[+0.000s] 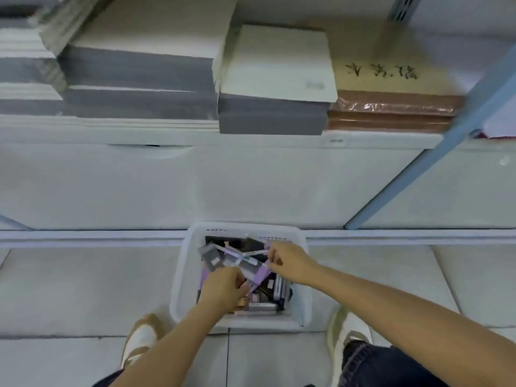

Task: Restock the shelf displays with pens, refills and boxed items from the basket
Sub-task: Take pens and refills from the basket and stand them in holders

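Observation:
A white plastic basket (181, 277) stands on the floor tiles between my feet, filled with several dark and purple packs and small boxes. My left hand (223, 289) reaches into its left side, fingers closed on the lower end of a purple pack (259, 275). My right hand (290, 262) is over the basket's right side, pinching thin white pens or refills (237, 254) that cross over the other items. Which hand bears which item is partly hidden by the fingers.
A low white shelf (139, 135) above the basket carries grey-edged paper stacks (134, 71), a white pad (279, 65) and brown wrapped books (396, 107). A blue upright post (418, 169) slants at the right. My shoes (142, 339) flank the basket.

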`<state>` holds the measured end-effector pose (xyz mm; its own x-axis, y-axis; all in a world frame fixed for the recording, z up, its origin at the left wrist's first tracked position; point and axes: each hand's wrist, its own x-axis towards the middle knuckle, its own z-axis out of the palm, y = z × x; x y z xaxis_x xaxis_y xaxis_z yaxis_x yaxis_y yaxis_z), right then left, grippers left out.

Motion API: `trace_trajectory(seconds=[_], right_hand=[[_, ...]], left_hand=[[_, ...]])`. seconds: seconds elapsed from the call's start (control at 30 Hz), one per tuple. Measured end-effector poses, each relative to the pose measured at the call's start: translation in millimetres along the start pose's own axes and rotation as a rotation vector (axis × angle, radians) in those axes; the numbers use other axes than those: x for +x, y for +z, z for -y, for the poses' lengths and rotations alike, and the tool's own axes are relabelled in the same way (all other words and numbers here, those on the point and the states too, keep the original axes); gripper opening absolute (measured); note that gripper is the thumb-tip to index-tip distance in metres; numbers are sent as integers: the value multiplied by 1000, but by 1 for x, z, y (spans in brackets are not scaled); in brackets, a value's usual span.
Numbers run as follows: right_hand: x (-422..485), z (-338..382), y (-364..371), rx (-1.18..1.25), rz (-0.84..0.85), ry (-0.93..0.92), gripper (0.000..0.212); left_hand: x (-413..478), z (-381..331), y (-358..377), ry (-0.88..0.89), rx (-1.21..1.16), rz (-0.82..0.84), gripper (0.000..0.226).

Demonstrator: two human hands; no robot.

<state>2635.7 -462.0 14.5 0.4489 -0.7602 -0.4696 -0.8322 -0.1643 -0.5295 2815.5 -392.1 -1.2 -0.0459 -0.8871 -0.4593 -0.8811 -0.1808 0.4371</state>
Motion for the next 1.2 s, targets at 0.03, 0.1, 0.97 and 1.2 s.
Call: trace_trajectory(seconds=[0.03,0.1,0.97,1.2], right_hand=[[2,-8,15,-1,42,44,26],[6,-20,37,17,52,81,35],[15,-11,34,345,221,-98,28],[55,-6,42,-59,-156,-42,30]], left_hand=[[1,3,11,-31,-7,8,27],[5,7,26,-63,-65,-14,23],[23,-3,17,-389,-1368,-27,34],[23,32,7,-526,-1280,-297,16]])
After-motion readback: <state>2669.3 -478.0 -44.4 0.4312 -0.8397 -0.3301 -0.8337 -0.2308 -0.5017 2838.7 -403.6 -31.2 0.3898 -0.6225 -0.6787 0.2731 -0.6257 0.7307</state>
